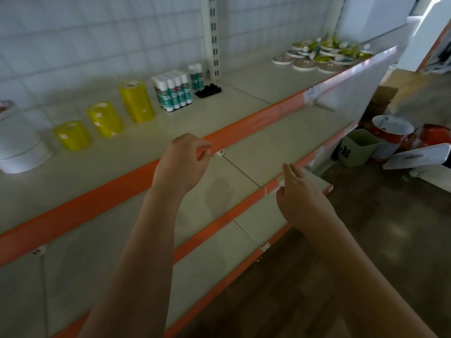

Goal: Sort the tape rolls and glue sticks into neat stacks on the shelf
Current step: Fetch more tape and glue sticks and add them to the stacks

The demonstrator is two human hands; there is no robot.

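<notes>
Three stacks of yellow tape rolls stand on the top shelf (pixel 214 111): a low stack (pixel 72 135), a middle stack (pixel 105 119) and a tall stack (pixel 136 101). To their right stands a block of upright glue sticks (pixel 173 91) with white caps, two more glue sticks (pixel 195 76) behind it. My left hand (pixel 181 164) hovers at the shelf's orange front edge, fingers loosely curled, holding nothing. My right hand (pixel 301 198) is lower, over the second shelf's edge, fingers straight and empty.
White tape rolls (pixel 22 147) sit at the far left. A black tray of small caps (pixel 208 90) lies beside the glue sticks. Flat round packets (pixel 324 56) are piled at the shelf's right end. Buckets and a bin (pixel 358 147) stand on the floor at right.
</notes>
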